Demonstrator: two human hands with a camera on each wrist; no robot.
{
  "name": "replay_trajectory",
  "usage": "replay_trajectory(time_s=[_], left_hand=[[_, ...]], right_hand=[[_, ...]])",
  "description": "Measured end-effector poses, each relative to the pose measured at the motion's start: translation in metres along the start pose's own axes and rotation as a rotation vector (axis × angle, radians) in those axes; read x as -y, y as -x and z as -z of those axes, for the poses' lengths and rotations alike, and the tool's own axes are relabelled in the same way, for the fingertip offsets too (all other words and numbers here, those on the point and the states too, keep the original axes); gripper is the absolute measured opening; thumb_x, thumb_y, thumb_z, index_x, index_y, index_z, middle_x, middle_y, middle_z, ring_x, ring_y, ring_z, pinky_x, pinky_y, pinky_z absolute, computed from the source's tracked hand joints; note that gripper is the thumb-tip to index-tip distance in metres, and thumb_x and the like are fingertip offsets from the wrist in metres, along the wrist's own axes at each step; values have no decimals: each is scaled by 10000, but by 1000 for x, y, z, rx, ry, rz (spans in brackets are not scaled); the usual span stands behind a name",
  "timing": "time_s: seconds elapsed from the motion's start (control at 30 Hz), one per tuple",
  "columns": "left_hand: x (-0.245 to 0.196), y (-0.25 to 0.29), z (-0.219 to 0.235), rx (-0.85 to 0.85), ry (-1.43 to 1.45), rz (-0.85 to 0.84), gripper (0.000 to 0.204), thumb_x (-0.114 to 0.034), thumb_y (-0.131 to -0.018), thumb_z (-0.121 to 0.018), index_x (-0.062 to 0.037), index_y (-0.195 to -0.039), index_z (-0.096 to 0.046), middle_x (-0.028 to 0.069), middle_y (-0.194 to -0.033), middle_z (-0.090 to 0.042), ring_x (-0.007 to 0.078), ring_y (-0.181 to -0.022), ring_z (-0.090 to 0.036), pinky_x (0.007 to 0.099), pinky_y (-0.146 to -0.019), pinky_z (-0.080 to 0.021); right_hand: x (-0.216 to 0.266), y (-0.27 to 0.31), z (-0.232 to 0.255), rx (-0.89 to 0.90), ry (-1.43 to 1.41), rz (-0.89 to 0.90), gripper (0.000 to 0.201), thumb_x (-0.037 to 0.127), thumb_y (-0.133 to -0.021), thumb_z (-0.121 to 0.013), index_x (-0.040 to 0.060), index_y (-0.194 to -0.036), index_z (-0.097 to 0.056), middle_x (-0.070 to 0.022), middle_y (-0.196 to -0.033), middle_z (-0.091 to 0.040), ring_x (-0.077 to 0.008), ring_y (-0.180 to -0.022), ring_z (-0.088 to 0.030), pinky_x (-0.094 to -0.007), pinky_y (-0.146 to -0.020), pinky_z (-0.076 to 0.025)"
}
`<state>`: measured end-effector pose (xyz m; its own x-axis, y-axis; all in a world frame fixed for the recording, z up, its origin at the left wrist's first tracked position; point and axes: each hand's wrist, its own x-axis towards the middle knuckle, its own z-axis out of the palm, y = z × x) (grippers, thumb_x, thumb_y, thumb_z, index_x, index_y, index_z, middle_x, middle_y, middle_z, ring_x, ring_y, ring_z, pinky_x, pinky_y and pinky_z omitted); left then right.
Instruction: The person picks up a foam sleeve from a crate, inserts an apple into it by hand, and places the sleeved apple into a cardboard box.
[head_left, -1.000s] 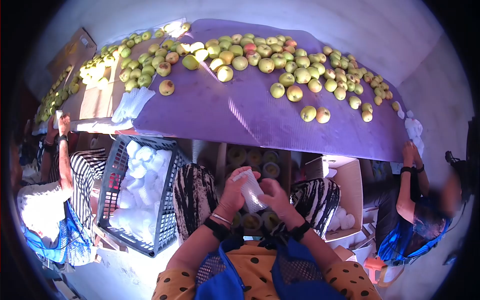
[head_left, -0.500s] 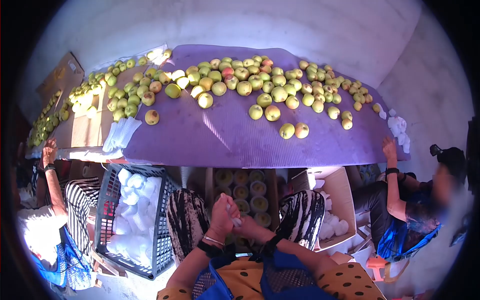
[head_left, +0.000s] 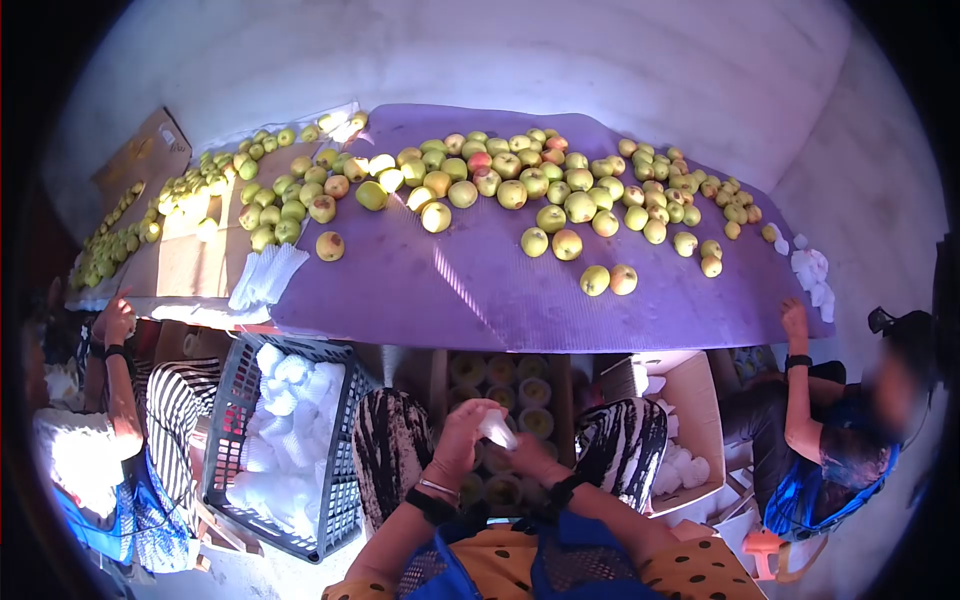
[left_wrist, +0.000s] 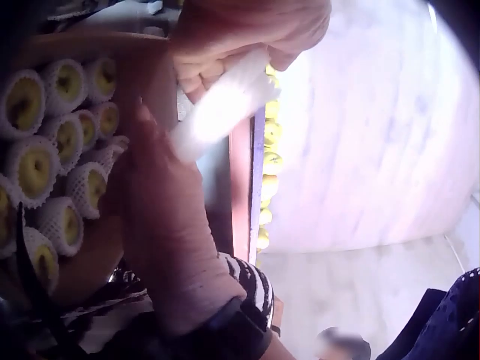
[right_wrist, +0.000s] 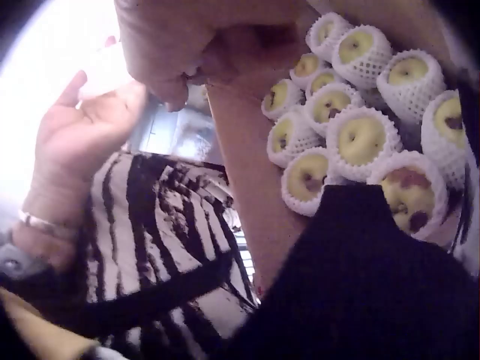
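Note:
A folded white foam net (head_left: 497, 428) spans the two hands above the lap in the head view. The left hand (head_left: 460, 440) holds its upper end between thumb and fingers. At its lower end the right hand (head_left: 532, 460) grips it with bent fingers. In the left wrist view the foam net (left_wrist: 221, 105) runs slantwise from the left hand (left_wrist: 251, 30) down to the right hand (left_wrist: 169, 210). The right wrist view shows the left palm (right_wrist: 86, 135) turned up beside the right hand (right_wrist: 169, 45); glare blurs the foam there.
Below the hands, a cardboard box (right_wrist: 255, 172) holds net-wrapped apples (right_wrist: 361, 139). A black crate (head_left: 335, 480) of white foam nets stands left, an open carton (head_left: 705, 420) right. Loose apples (head_left: 580, 207) lie on the purple table (head_left: 400, 300). A person sits on each side.
The foam net, spread wide at first and then bunched between both hands, now shows as a narrow strip. The hands have moved slightly right in the head view since the last frame.

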<state>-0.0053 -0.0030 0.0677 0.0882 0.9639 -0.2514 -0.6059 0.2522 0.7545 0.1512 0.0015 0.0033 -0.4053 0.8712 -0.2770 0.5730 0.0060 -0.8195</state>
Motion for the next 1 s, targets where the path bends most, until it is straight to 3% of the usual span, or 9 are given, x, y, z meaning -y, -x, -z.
replay_trajectory(time_s=[0.1,0.3,0.4,0.5,0.6,0.7,0.8,0.9,1.0], left_hand=[[5,-1,8,44,52,84,226,-152,-868,-448,24,-986,-527,123,-961,-571,207,-903,-555,322,-837,-429],[15,-4,24,2,181,128,168,-80,-811,-487,8,-951,-522,97,-900,-563,200,-849,-565,335,-743,-477],[24,-8,35,35,147,199,151,-76,-786,-507,-15,-924,-521,85,-872,-561,201,-791,-572,337,-673,-493],[21,-6,33,-20,76,298,117,-83,-761,-538,-51,-872,-522,56,-812,-566,174,-735,-572,304,-601,-485],[22,-7,32,-132,44,246,106,-79,-753,-553,-61,-852,-520,44,-787,-561,152,-698,-564,287,-574,-475],[20,-8,25,-305,27,145,85,-52,-734,-579,-74,-802,-534,15,-739,-555,98,-604,-529,190,-505,-416],[18,-7,11,-288,26,151,69,-46,-748,-567,-67,-800,-528,13,-720,-535,93,-614,-519,210,-525,-425],[26,-7,10,-130,67,201,47,-56,-765,-551,-67,-799,-522,16,-718,-525,100,-641,-525,234,-567,-443],[38,-10,21,-52,152,230,43,-50,-761,-525,-65,-801,-514,12,-734,-518,121,-682,-529,259,-611,-460]], right_hand=[[-2,0,6,47,17,73,288,283,-748,-630,34,-892,-611,-142,-742,-627,-241,-681,-625,-328,-609,-469],[4,3,17,3,-25,-32,263,211,-727,-619,14,-899,-600,-127,-744,-627,-196,-674,-614,-315,-616,-471],[-3,3,17,36,-94,-105,242,200,-708,-611,26,-877,-608,-155,-746,-619,-256,-684,-613,-346,-637,-465],[6,5,22,55,-56,-103,304,237,-692,-643,20,-900,-597,-138,-791,-621,-239,-736,-609,-332,-675,-463],[30,12,31,-161,344,-44,389,250,-668,-688,14,-952,-568,-137,-870,-604,-224,-800,-599,-292,-712,-461],[42,10,39,-512,479,137,467,248,-664,-703,21,-1030,-523,-127,-941,-579,-207,-846,-578,-283,-745,-449],[48,2,44,-181,-171,-30,439,225,-677,-700,14,-1020,-525,-98,-909,-591,-186,-819,-579,-292,-727,-459],[51,-2,37,-100,-663,-66,342,167,-711,-675,0,-977,-541,-63,-902,-588,-131,-823,-559,-259,-714,-458],[46,0,37,-47,-765,-75,256,118,-778,-589,-23,-988,-549,-38,-885,-580,-93,-797,-545,-229,-700,-449]])
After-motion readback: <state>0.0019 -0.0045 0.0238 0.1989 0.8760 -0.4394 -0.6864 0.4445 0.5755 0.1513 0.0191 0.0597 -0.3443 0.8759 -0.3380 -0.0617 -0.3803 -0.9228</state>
